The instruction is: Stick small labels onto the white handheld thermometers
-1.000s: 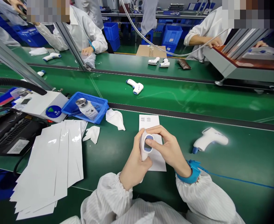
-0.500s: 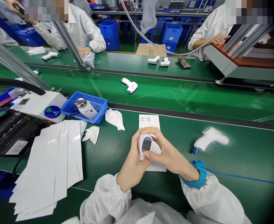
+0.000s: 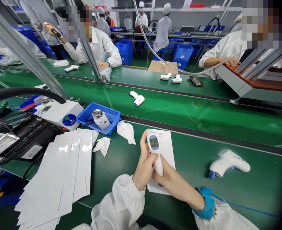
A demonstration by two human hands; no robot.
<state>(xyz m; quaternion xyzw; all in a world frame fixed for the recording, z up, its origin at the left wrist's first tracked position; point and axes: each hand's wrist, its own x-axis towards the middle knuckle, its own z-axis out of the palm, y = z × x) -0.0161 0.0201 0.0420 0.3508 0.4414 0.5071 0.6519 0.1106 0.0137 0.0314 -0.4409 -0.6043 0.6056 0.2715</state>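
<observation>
A white handheld thermometer (image 3: pixel 158 164) with a dark screen in a blue surround is held upright between both hands. My left hand (image 3: pixel 144 163) wraps its head and upper side, thumb below the screen. Lower down, my right hand (image 3: pixel 172 180), with a blue wrist strap (image 3: pixel 206 204), grips the handle. White paper sheets (image 3: pixel 168 150) lie beneath the hands. A second white thermometer (image 3: pixel 229 162) with a blue end rests on the green table to the right.
At left are fanned white sheets (image 3: pixel 52 175), crumpled cloths (image 3: pixel 126 131), a blue tray (image 3: pixel 115 123) holding a metal-capped bottle (image 3: pixel 101 121), and a white box (image 3: pixel 59 111). A thermometer (image 3: pixel 136 98) lies on the green belt (image 3: pixel 179 105). People sit opposite.
The view has tilted up and shifted left. My right hand has moved from beside the screen down to the handle, and the thermometer's handle now shows.
</observation>
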